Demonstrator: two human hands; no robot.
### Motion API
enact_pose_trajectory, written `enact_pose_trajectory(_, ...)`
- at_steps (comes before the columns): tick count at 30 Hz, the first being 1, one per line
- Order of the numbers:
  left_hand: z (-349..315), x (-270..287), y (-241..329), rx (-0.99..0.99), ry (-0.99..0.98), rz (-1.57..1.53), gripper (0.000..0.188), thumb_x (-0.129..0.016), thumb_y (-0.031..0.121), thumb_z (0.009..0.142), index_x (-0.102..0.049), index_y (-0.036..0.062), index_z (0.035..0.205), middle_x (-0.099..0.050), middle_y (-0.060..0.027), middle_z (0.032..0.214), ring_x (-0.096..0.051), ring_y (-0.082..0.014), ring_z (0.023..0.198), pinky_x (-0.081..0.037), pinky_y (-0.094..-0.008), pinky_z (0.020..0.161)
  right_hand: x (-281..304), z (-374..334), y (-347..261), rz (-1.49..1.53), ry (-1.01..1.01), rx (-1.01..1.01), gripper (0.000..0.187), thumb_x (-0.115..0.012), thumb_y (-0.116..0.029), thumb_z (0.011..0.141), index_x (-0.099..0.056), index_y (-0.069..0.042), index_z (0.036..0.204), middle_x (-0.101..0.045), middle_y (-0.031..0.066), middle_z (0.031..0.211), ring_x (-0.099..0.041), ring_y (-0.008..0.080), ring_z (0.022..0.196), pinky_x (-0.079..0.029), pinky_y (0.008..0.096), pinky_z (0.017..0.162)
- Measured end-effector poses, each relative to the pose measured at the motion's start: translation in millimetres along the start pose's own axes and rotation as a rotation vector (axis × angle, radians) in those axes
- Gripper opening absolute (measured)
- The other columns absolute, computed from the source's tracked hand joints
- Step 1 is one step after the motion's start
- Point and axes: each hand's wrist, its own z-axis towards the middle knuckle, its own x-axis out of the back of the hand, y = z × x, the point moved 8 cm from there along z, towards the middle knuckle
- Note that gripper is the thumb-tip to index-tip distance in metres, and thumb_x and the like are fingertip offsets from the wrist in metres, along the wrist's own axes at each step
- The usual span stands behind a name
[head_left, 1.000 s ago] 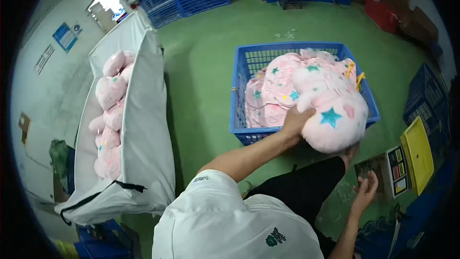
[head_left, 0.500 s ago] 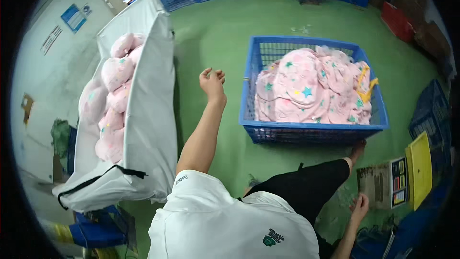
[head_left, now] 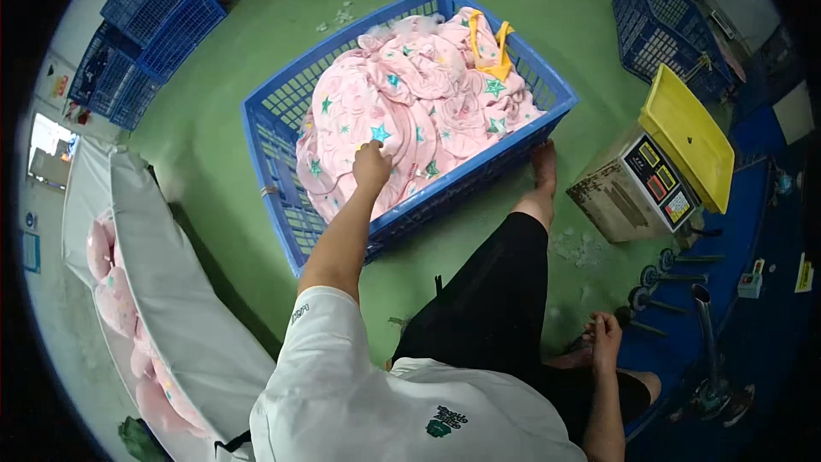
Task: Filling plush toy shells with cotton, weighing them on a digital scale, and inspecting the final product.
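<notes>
A large blue basket (head_left: pixel 278 162) holds a heap of pink plush covers (head_left: pixel 342 77) with green and blue stars. My left hand (head_left: pixel 373 167) reaches over the basket's near side. Its fingers are bent together on the pink cloth beside a blue star, and their tips are partly hidden. A yellow strap (head_left: pixel 496 60) lies on the heap at the far right. Low at the right, by my leg, my right hand (head_left: pixel 604 340) hangs with loosely curled fingers, no object visible in it.
On the left, a white fabric bin (head_left: pixel 171 248) contains stuffed pink plush pieces (head_left: pixel 118 301). A scale (head_left: pixel 637 188) with a yellow tray (head_left: pixel 688 141) stands right of the basket. A metal tube (head_left: pixel 708 325) rises beside blue machinery. More blue baskets (head_left: pixel 158 8) stand at the far left.
My left hand has moved from beside the basket onto the pink covers. The view has turned right, and the basket now sits nearer the middle. My right hand remains low on the right.
</notes>
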Motion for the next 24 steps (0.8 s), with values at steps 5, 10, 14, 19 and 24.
enact_pose_trajectory(5,21.3,-26.1,-2.9,-0.012,-0.072,0.267,0.026,-0.065,0.022,0.083,-0.065,0.0057,0.103,-0.069,-0.0168,0.094,-0.066,-0.0386,0.087,-0.053,-0.0478,0.076,4.6,-9.4,1.1,-0.075,0.090,-0.046,0.022,-0.056,-0.024,0.104,-0.063,-0.004,0.109,-0.065,0.0067,0.097,-0.060,0.0114,0.074,-0.050,0.0256,0.060)
enact_pose_trajectory(10,41.1,-26.3,-7.0,0.016,-0.119,0.207,0.024,-0.063,0.024,0.086,-0.064,0.0060,0.102,-0.068,-0.0185,0.092,-0.066,-0.0387,0.087,-0.053,-0.0494,0.075,-5.3,-3.4,-10.9,-0.133,0.064,-0.024,0.022,-0.056,-0.024,0.103,-0.063,-0.004,0.109,-0.065,0.0060,0.096,-0.062,0.0119,0.078,-0.050,0.0257,0.061)
enact_pose_trajectory(14,46.6,-1.7,25.5,-0.074,-0.090,-0.103,0.024,-0.061,0.025,0.089,-0.063,0.0061,0.105,-0.068,-0.0193,0.092,-0.067,-0.0385,0.088,-0.053,-0.0508,0.075,-10.0,7.3,-19.5,-0.127,0.028,0.130,0.021,-0.056,-0.023,0.103,-0.062,-0.004,0.110,-0.064,0.0057,0.095,-0.062,0.0124,0.080,-0.050,0.0259,0.063)
enact_pose_trajectory(19,8.0,-25.1,-28.7,0.081,-0.192,0.222,0.022,-0.057,0.023,0.090,-0.063,0.0077,0.103,-0.066,-0.0155,0.106,-0.066,-0.0408,0.092,-0.054,-0.0518,0.078,-32.5,-2.7,-31.9,-0.023,-0.018,0.091,0.025,-0.054,-0.024,0.105,-0.062,-0.002,0.113,-0.064,0.0079,0.093,-0.062,0.0167,0.079,-0.051,0.0316,0.069)
enact_pose_trajectory(24,6.6,-21.1,-29.2,0.172,-0.097,0.165,0.019,-0.053,0.018,0.090,-0.065,0.0072,0.098,-0.069,-0.0163,0.103,-0.067,-0.0384,0.093,-0.053,-0.0506,0.077,-10.3,-21.2,-31.5,-0.160,0.007,0.049,0.025,-0.054,-0.024,0.104,-0.062,-0.003,0.114,-0.064,0.0077,0.094,-0.062,0.0164,0.081,-0.051,0.0320,0.069)
